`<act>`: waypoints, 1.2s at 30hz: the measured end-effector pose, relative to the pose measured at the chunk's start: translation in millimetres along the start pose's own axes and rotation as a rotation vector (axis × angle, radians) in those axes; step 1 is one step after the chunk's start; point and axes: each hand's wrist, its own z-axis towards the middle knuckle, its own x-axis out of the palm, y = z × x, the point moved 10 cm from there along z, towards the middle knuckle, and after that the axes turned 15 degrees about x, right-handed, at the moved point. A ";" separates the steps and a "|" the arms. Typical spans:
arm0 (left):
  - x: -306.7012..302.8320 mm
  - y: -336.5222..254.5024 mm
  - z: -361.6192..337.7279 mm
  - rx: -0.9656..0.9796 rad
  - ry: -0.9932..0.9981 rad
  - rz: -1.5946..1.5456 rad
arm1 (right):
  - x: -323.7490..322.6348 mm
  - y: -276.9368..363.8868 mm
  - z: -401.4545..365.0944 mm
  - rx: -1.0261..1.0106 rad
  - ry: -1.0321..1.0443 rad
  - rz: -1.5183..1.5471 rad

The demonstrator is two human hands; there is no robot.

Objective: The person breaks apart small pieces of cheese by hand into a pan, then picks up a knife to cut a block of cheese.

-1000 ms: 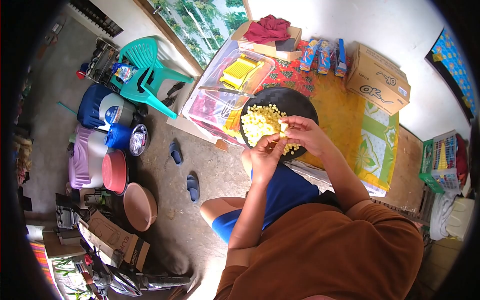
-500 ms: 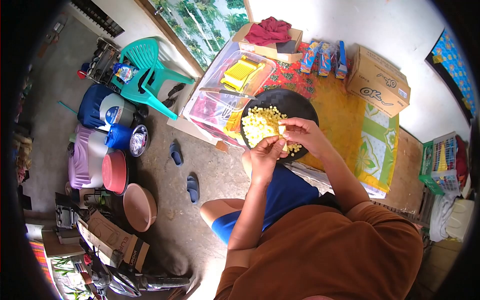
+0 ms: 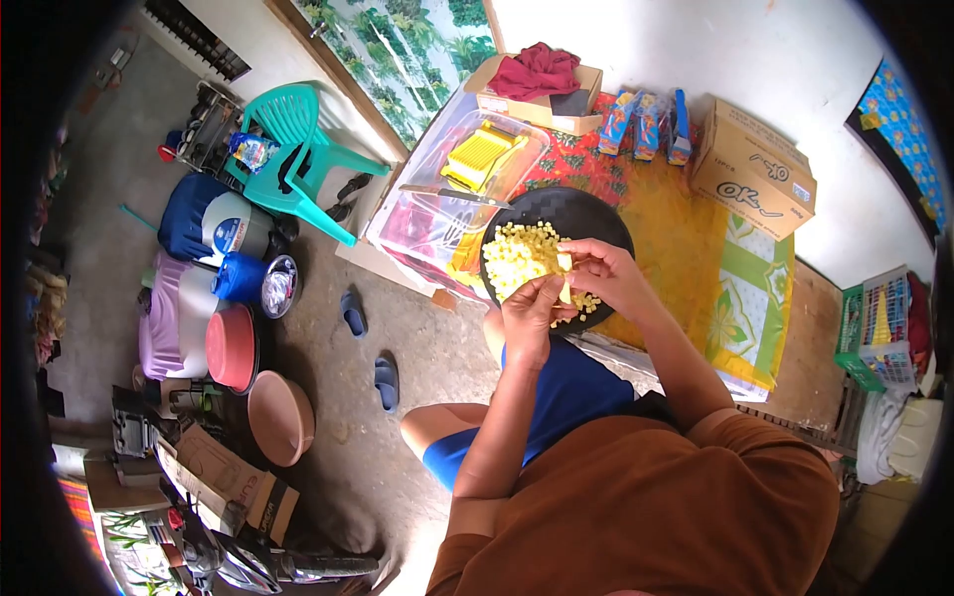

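My left hand (image 3: 530, 315) and my right hand (image 3: 604, 270) meet over a round black pan (image 3: 608, 212). Pinched between the fingertips of both is a pale yellow food stick (image 3: 565, 262). Another slim yellow piece (image 3: 565, 294) shows just below it, between the hands; which fingers bear it is hard to make out. Many small pale yellow cubes (image 3: 519, 253) are heaped in the pan's left half, and a few lie under my hands. A knife (image 3: 455, 193) rests across the rim of a clear plastic tub, left of the pan.
The clear tub (image 3: 422, 221) contains a yellow slicer (image 3: 484, 157). Behind the pan stand an open carton (image 3: 542, 111) with dark red cloth, blue packets (image 3: 646, 125) and a closed cardboard box (image 3: 752, 169). A green chair (image 3: 316, 189) and slippers (image 3: 386, 382) are on the left.
Both hands stay together over the pan, their fingers shifting slightly around the yellow pieces. The whole view has moved a little, so things appear slightly lower.
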 end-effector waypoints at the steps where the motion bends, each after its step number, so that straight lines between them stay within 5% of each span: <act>1: -0.3 2.0 0.9 -0.002 -0.001 0.005 | -1.6 0.5 0.2 -0.004 -0.002 0.019; 14: -1.3 14.6 3.3 -0.109 -0.106 -0.283 | -8.8 -28.9 5.7 0.286 0.093 0.818; 23: 0.6 22.3 5.7 -0.096 -0.022 -0.177 | -6.5 -12.9 4.3 0.142 -0.058 -0.094; 36: 1.6 13.6 10.0 -0.044 0.004 -0.108 | -9.9 -3.6 2.3 0.066 -0.103 -0.030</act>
